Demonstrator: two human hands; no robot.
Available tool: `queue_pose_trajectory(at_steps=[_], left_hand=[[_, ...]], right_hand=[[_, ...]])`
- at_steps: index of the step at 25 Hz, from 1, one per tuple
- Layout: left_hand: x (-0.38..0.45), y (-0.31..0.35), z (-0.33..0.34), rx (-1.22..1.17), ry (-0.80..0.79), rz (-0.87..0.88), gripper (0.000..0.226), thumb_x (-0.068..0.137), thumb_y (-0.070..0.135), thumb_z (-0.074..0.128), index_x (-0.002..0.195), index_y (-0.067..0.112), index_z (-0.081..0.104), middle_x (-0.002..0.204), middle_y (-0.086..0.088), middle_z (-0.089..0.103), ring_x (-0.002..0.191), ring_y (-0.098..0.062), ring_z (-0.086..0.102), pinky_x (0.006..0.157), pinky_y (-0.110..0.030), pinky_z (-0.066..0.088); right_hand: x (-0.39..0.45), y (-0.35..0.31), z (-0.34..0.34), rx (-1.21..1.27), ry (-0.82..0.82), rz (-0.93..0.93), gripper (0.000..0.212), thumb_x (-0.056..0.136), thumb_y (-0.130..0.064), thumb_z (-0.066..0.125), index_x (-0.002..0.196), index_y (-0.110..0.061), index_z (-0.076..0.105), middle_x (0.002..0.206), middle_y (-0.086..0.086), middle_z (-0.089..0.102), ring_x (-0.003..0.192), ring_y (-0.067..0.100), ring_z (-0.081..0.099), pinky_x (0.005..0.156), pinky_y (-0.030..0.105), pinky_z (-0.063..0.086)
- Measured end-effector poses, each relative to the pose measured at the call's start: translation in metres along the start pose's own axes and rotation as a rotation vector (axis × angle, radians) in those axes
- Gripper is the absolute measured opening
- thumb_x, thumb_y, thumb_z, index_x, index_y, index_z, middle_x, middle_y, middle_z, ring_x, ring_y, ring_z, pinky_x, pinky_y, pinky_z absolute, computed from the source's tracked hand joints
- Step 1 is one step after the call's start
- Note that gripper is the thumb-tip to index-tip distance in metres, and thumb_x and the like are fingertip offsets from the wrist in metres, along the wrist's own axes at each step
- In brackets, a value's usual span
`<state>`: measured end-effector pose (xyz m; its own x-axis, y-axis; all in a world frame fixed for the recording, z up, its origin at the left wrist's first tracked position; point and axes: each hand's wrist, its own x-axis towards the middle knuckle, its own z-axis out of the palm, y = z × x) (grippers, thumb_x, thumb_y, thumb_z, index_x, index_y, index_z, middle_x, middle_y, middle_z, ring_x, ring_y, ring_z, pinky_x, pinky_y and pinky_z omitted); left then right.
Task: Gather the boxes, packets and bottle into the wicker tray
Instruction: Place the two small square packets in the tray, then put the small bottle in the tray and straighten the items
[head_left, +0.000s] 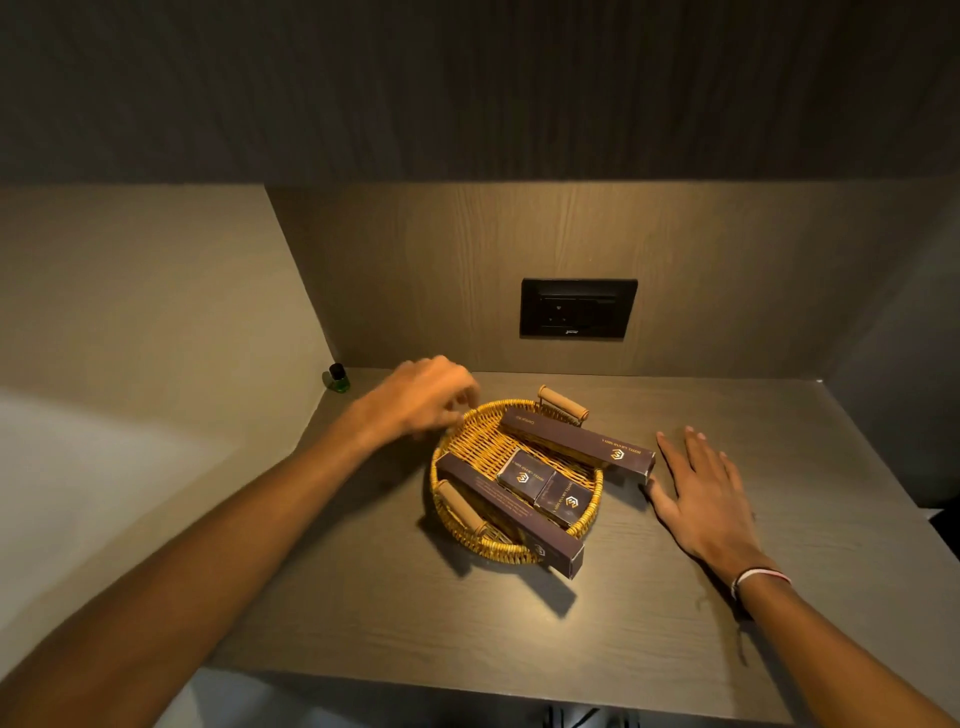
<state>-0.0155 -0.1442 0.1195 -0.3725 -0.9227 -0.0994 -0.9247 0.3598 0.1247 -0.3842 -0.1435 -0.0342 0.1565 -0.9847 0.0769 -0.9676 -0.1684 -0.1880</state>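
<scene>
Both forearms are bare; a red-and-white thread band (759, 576) circles the right wrist.

Desk (519, 623): dark grey-brown wood-grain top, set in a recessed niche, front edge running across the lower frame. Back wall panel (467, 260): matching wood grain, lit warmly from above, brightest at centre. Black socket plate (578, 308): rectangular, mounted on the back panel just above the desk. Left side wall (156, 286): plain beige, angled inward. Overhead panel (467, 88): dark wood grain, in shadow. Right side wall (893, 338): dim.
</scene>
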Motion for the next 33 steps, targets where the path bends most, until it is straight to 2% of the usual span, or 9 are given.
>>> queue_pose_trajectory(at_steps=[3,5,9,13,16,19,27,30,33], left_hand=[[-0.016,-0.06,-0.006,0.053,0.196,-0.233,0.021,0.087,0.016,0.069,0.107,0.02,0.067,0.113,-0.006,0.064,0.106,-0.026,0.062,0.082,-0.04,0.051],[-0.024,-0.099,-0.001,0.049,0.247,-0.372,0.028,0.086,0.016,0.068,0.113,0.018,0.064,0.117,-0.009,0.058,0.109,-0.031,0.058,0.088,-0.046,0.051],[-0.019,-0.138,0.017,0.035,0.098,-0.501,0.05,0.088,0.02,0.067,0.136,0.021,0.053,0.135,-0.013,0.048,0.121,-0.035,0.052,0.1,-0.051,0.048],[-0.012,-0.145,0.03,-0.03,0.036,-0.582,0.037,0.09,0.018,0.06,0.127,0.015,0.056,0.134,-0.018,0.053,0.117,-0.038,0.056,0.099,-0.049,0.049],[-0.014,-0.146,0.038,-0.003,0.113,-0.566,0.03,0.092,0.014,0.051,0.121,0.011,0.056,0.131,-0.022,0.053,0.114,-0.04,0.056,0.097,-0.047,0.048],[-0.017,-0.151,0.037,0.061,0.154,-0.512,0.026,0.09,0.008,0.054,0.115,0.002,0.057,0.124,-0.026,0.055,0.11,-0.04,0.057,0.092,-0.045,0.049],[-0.024,-0.151,0.032,0.215,0.108,-0.486,0.012,0.091,0.014,0.059,0.095,0.003,0.06,0.105,-0.024,0.063,0.091,-0.037,0.062,0.074,-0.041,0.05],[-0.017,-0.14,0.027,0.098,0.131,-0.45,0.008,0.092,0.011,0.056,0.097,0.008,0.061,0.108,-0.02,0.061,0.093,-0.035,0.06,0.079,-0.044,0.053],[0.004,-0.119,0.01,-0.128,0.18,-0.362,0.015,0.087,0.006,0.067,0.101,0.01,0.07,0.111,-0.014,0.065,0.099,-0.027,0.064,0.088,-0.046,0.056]], right_hand=[[0.001,0.002,0.0,0.01,-0.001,0.008,0.068,0.099,-0.052,0.036,0.158,-0.025,0.02,0.168,0.012,0.017,0.156,0.028,0.013,0.126,0.048,0.015],[0.001,0.002,0.001,0.014,0.003,0.006,0.067,0.098,-0.051,0.038,0.158,-0.024,0.022,0.167,0.013,0.018,0.155,0.029,0.015,0.125,0.049,0.016],[0.002,0.002,0.002,0.004,-0.007,0.012,0.067,0.099,-0.051,0.038,0.158,-0.024,0.021,0.167,0.013,0.018,0.155,0.029,0.015,0.125,0.05,0.016],[0.004,0.001,0.001,0.005,0.009,-0.002,0.071,0.094,-0.057,0.027,0.157,-0.024,0.023,0.166,0.013,0.022,0.154,0.03,0.017,0.124,0.049,0.016],[0.002,0.001,0.002,0.006,0.016,0.001,0.071,0.094,-0.057,0.027,0.157,-0.024,0.024,0.166,0.013,0.022,0.154,0.03,0.018,0.124,0.05,0.017],[0.001,0.0,0.003,0.008,0.009,0.006,0.071,0.095,-0.058,0.027,0.158,-0.024,0.023,0.167,0.013,0.021,0.155,0.029,0.016,0.125,0.049,0.016],[0.003,0.005,0.006,0.002,0.003,0.008,0.068,0.098,-0.056,0.031,0.158,-0.026,0.02,0.168,0.011,0.018,0.155,0.027,0.014,0.126,0.049,0.016],[0.004,0.004,0.004,-0.003,0.016,0.004,0.07,0.096,-0.057,0.028,0.157,-0.025,0.022,0.167,0.012,0.021,0.155,0.028,0.016,0.125,0.048,0.017],[0.003,0.002,0.002,-0.004,0.015,0.002,0.069,0.096,-0.056,0.029,0.157,-0.024,0.022,0.167,0.013,0.021,0.155,0.029,0.017,0.125,0.049,0.017]])
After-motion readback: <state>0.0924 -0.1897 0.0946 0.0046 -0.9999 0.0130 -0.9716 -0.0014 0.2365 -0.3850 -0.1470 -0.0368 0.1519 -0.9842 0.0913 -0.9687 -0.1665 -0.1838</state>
